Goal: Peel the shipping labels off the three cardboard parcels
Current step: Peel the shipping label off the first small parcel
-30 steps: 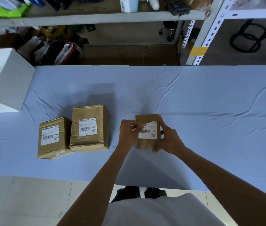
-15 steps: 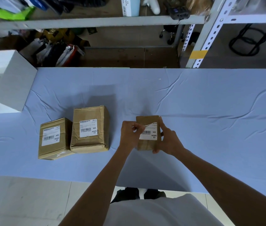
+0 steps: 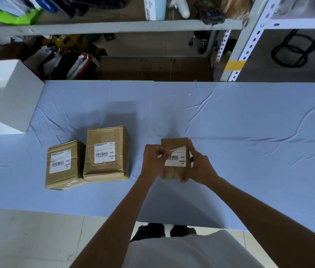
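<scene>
Three brown cardboard parcels lie on the blue-covered table (image 3: 230, 117). The small parcel (image 3: 173, 144) is in the middle, held upright-ish in my right hand (image 3: 198, 167), whose fingers curl round its right side. My left hand (image 3: 153, 161) pinches the top left corner of its white label (image 3: 178, 159), which is lifted off the cardboard there. To the left lie a larger parcel (image 3: 105, 154) with its label (image 3: 105, 154) flat on top, and a lower parcel (image 3: 64, 165) with its label (image 3: 60, 162) flat too.
A white box (image 3: 15, 97) stands at the table's left end. Behind the table is a metal shelf rack (image 3: 114, 26) loaded with bags and bottles. Wrinkled blue cloth stretches to the right of my hands.
My left hand has pulled the label's top left corner a little further off the small parcel. Both other parcels have not moved.
</scene>
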The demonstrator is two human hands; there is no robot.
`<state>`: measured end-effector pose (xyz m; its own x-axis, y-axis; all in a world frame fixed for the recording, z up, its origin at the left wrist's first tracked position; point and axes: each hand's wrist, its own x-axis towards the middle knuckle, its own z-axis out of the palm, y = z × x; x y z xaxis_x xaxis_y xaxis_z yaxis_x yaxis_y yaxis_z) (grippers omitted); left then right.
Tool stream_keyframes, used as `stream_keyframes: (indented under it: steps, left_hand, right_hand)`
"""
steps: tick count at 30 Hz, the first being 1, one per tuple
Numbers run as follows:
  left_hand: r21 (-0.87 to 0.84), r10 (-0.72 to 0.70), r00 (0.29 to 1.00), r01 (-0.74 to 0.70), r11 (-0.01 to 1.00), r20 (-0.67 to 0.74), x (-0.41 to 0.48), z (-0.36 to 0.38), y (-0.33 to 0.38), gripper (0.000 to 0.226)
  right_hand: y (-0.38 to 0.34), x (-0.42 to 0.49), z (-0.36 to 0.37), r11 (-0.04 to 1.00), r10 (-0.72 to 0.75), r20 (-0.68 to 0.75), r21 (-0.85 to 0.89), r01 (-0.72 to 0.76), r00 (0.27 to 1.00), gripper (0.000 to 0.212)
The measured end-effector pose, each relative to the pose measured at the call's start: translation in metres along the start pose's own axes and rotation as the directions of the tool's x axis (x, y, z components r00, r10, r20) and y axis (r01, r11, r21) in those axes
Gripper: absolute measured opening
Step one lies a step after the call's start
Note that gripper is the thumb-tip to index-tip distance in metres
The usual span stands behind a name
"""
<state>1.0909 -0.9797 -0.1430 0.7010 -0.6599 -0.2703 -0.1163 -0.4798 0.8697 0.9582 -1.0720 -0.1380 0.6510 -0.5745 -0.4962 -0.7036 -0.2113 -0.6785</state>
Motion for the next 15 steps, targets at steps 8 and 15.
stream_keyframes:
  steps: [8, 15]
  left_hand:
    - [-0.017, -0.007, 1.000, 0.007, 1.000, 0.019, 0.0008, -0.0004, -0.0006, 0.015]
    - [-0.006, 0.014, 0.999, -0.013, 1.000, 0.036, 0.0031, -0.0007, -0.0045, 0.019]
  right_hand:
    - [-0.0025, -0.0002, -0.0008, 1.000, 0.021, 0.006, 0.008, -0.021, 1.000, 0.132]
    - [-0.0049, -0.0004, -0.0014, 1.000, 0.025, 0.011, -0.006, -0.025, 1.000, 0.132]
